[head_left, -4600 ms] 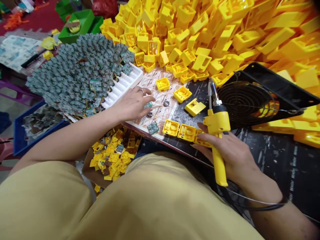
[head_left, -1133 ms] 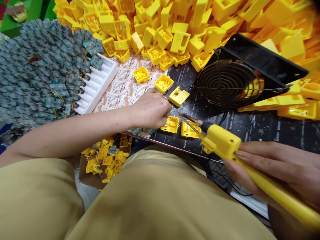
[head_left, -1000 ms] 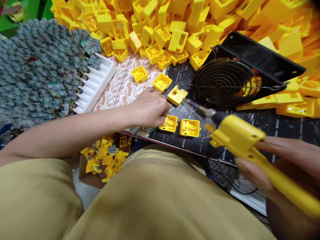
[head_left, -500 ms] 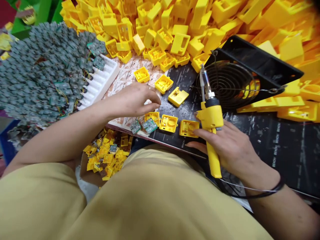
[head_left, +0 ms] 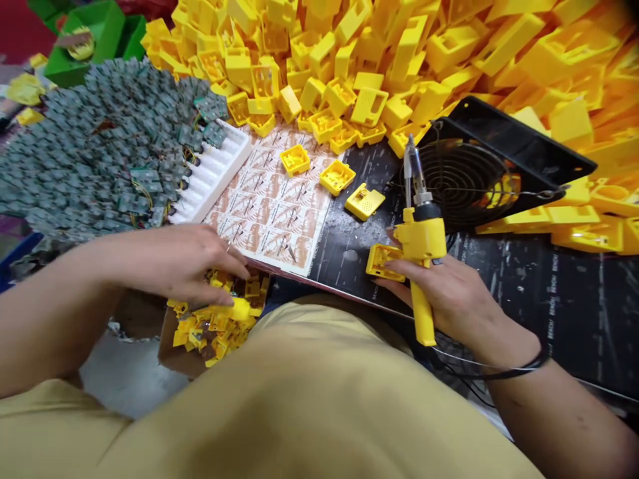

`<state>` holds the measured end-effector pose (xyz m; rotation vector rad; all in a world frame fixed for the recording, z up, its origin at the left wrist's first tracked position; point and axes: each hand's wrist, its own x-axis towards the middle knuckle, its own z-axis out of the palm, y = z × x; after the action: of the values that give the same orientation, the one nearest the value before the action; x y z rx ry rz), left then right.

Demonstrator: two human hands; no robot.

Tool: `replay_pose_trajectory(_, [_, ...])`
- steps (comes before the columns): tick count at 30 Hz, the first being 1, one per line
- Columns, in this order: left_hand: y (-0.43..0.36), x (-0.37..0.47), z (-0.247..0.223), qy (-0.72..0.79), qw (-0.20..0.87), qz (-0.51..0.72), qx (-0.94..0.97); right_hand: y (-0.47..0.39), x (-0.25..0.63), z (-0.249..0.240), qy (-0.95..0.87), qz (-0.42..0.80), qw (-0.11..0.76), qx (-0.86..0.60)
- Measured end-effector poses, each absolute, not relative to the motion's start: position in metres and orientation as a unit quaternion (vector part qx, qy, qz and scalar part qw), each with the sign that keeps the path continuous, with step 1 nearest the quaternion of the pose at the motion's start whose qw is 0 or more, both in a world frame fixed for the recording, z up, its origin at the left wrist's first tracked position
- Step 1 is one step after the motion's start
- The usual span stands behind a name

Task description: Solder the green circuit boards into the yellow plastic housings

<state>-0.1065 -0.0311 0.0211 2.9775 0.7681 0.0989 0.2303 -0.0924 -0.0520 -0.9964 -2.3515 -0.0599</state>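
- Yellow case: on the black bench top, just left of your right hand, the nearer one, whose fingertips overlap its right side
- That hand clasps the soldering iron, tip pointing away from you
- Your left hand: above the carton, pinch on the yellow piece unclear

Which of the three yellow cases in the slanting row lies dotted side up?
The rightmost case, nearest the fan: its dotted face is up; the left case and middle case show open insides.

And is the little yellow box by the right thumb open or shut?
Open: the yellow box beside the right hand shows its hollow inside, with no lid over it.
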Motion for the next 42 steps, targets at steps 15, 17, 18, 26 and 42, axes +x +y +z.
replay_pose_trajectory(15, [0.015,0.012,-0.02,0.28,0.183,0.023,0.942,-0.106,0.237,-0.055,-0.84,-0.039,0.304,-0.447])
replay_pose_trajectory(17, [0.01,0.012,-0.014,0.338,0.17,-0.019,0.925,-0.104,0.236,-0.054,-0.845,-0.036,0.305,-0.439])
replay_pose_trajectory(18, [0.009,0.013,-0.012,0.37,0.135,-0.039,0.918,-0.102,0.236,-0.055,-0.848,-0.033,0.303,-0.433])
replay_pose_trajectory(26, [0.017,-0.008,-0.005,0.344,0.009,0.005,0.939,-0.098,0.232,-0.056,-0.853,-0.022,0.298,-0.429])
replay_pose_trajectory(42, [0.063,0.003,-0.032,0.391,0.039,0.04,0.919,-0.082,0.208,-0.052,-0.868,0.008,0.309,-0.388])
